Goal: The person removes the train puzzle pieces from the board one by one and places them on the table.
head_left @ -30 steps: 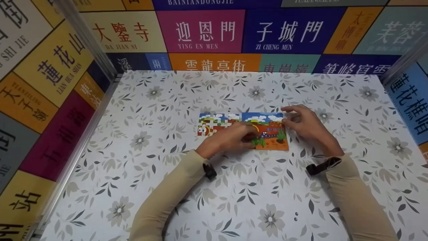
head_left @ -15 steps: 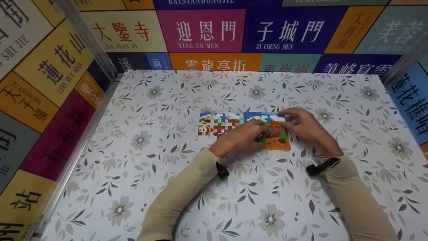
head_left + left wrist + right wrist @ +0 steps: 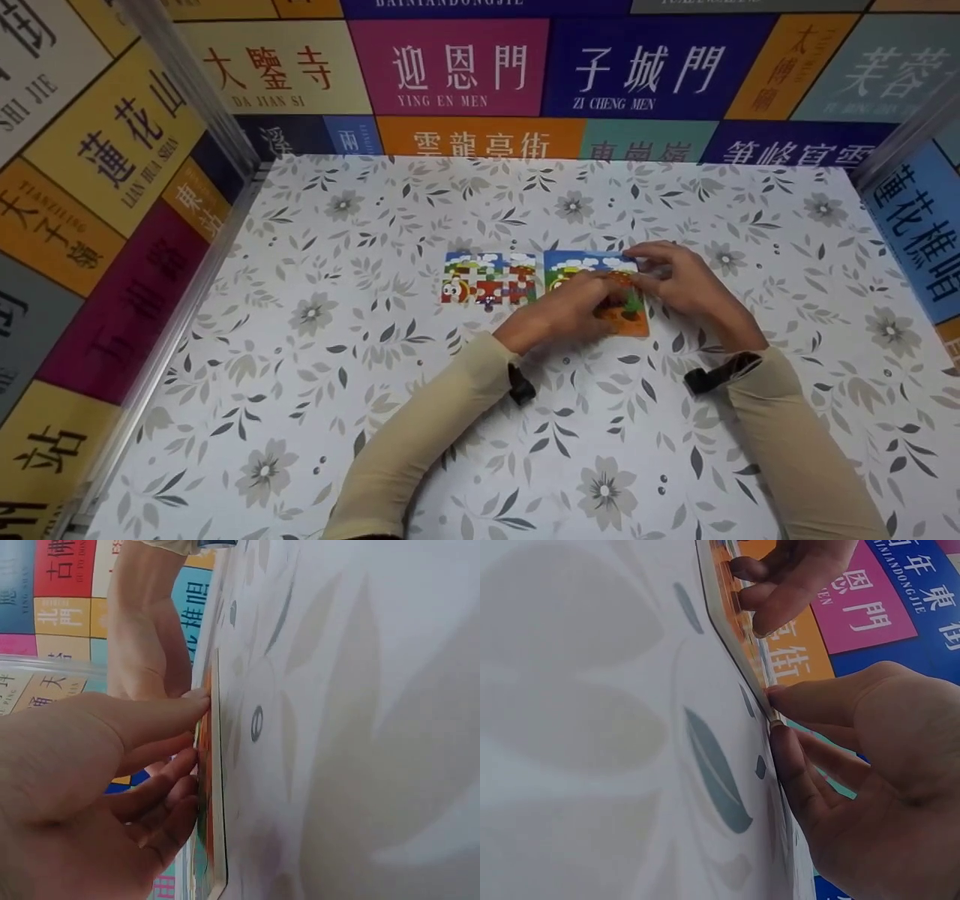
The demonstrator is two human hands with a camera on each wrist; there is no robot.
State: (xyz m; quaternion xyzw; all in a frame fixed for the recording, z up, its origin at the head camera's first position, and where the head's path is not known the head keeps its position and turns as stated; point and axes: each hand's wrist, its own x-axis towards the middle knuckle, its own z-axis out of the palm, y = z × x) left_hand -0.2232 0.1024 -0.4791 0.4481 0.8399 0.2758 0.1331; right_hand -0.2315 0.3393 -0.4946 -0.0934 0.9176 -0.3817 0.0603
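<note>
Floral table (image 3: 375, 390) — two puzzle boards (image 3: 489, 279), two hands (image 3: 570, 319) on one.

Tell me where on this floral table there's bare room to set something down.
Free: the floral table left of the scrambled puzzle card, and the back strip below the sign wall. Crowded: the colourful picture card under the left hand and right hand.
</note>
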